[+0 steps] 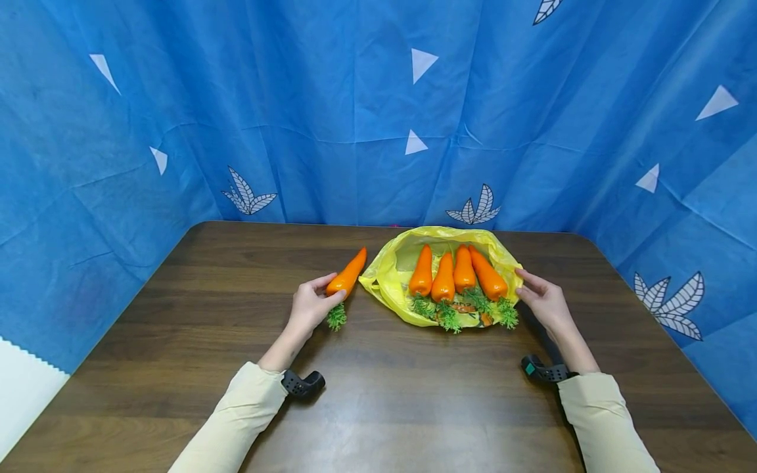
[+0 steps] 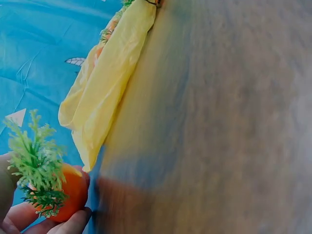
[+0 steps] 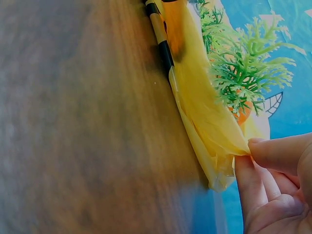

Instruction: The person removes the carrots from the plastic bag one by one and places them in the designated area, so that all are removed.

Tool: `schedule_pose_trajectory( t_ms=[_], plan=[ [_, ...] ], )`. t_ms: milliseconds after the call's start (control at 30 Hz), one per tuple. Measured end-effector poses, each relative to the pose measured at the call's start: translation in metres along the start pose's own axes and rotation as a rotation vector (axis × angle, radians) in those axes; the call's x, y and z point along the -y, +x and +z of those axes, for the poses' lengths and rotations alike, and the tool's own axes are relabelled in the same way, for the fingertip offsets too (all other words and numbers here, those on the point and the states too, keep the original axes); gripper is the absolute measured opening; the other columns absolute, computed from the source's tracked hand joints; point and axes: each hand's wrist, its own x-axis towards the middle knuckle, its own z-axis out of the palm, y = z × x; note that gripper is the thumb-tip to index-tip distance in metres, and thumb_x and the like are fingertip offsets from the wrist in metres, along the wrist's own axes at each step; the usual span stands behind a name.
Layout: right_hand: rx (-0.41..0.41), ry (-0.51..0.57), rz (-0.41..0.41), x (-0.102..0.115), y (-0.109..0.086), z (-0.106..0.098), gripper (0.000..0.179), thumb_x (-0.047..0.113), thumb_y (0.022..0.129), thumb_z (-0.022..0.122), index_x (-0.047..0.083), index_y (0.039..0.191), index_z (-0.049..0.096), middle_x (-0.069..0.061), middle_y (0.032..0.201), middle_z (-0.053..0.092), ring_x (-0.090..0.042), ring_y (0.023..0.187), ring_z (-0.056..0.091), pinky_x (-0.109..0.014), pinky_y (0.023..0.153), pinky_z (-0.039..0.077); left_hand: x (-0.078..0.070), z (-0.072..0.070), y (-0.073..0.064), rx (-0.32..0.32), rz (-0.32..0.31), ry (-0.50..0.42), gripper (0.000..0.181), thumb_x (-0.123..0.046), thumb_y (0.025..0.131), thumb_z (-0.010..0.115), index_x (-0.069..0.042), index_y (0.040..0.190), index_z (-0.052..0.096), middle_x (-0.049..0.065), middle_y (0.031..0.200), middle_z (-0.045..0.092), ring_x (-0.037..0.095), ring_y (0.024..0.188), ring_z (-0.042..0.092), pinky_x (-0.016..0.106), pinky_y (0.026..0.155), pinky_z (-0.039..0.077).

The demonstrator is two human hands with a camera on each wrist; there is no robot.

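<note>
My left hand (image 1: 311, 306) grips an orange toy carrot (image 1: 347, 274) by its thick end, tip pointing away and to the right. Green leaves (image 2: 36, 168) hang from that end, between thumb and fingers in the left wrist view. Just right of it a yellow plastic bag (image 1: 387, 289) lies with its mouth spread wide. Several more carrots (image 1: 421, 272) lie side by side in the bag, leafy ends toward me. At the bag's right edge my right hand (image 1: 545, 303) pinches the plastic between thumb and fingers, plain in the right wrist view near the bag's edge (image 3: 209, 131).
A dark brown wooden table (image 1: 414, 407) lies under everything. Behind it and along both sides hangs a blue curtain (image 1: 331, 98) with white leaf and triangle prints. Each wrist wears a black strap (image 1: 303, 384) with a camera.
</note>
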Motion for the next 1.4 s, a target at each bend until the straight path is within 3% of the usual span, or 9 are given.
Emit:
schedule_pose_trajectory(
  t_ms=[200,367,567,800,1400],
  plan=[
    [-0.002,-0.043,0.012,0.0012,-0.0009,0.0007,0.046,0.007,0.098,0.047,-0.004,0.142,0.034,-0.024,0.145,0.027,-0.039,0.123,0.039,-0.034,0.093,0.04,-0.0023,0.0035,-0.0042,0.019,0.039,0.093,0.05,-0.007,0.079,0.074,0.006,0.124,0.057,0.024,0.115,0.059,0.031,0.101,0.061,0.031,0.077,0.052],
    [-0.002,-0.037,0.008,0.0011,-0.0004,0.0008,0.046,0.007,0.098,0.048,-0.004,0.141,0.035,-0.024,0.145,0.027,-0.04,0.123,0.038,-0.033,0.093,0.04,-0.0044,0.0066,-0.0083,0.045,0.06,0.129,0.051,-0.005,0.079,0.074,0.009,0.124,0.056,0.025,0.116,0.058,0.032,0.102,0.06,0.034,0.079,0.051],
    [-0.002,-0.022,0.007,0.0014,-0.0004,-0.0005,0.046,0.006,0.098,0.047,-0.005,0.141,0.034,-0.024,0.146,0.027,-0.04,0.124,0.038,-0.029,0.092,0.04,-0.0077,0.0094,-0.0097,0.057,0.055,0.139,0.052,-0.006,0.079,0.075,0.009,0.125,0.055,0.025,0.118,0.057,0.032,0.105,0.058,0.035,0.081,0.05],
    [-0.002,-0.029,0.036,0.0019,0.0001,0.0004,0.047,0.007,0.098,0.047,-0.004,0.142,0.033,-0.023,0.146,0.026,-0.038,0.125,0.037,-0.039,0.095,0.036,-0.0064,0.0097,-0.0094,0.061,0.052,0.127,0.054,-0.008,0.079,0.075,0.01,0.126,0.053,0.026,0.118,0.057,0.033,0.106,0.058,0.036,0.082,0.049],
    [0.007,-0.025,0.032,-0.0002,-0.001,0.0005,0.047,0.008,0.099,0.046,-0.004,0.142,0.033,-0.023,0.146,0.026,-0.038,0.125,0.038,-0.041,0.095,0.035,-0.0053,0.0045,-0.0071,0.032,0.025,0.094,0.05,-0.012,0.083,0.071,0.008,0.126,0.054,0.023,0.123,0.055,0.032,0.11,0.056,0.036,0.085,0.047]
  ],
)
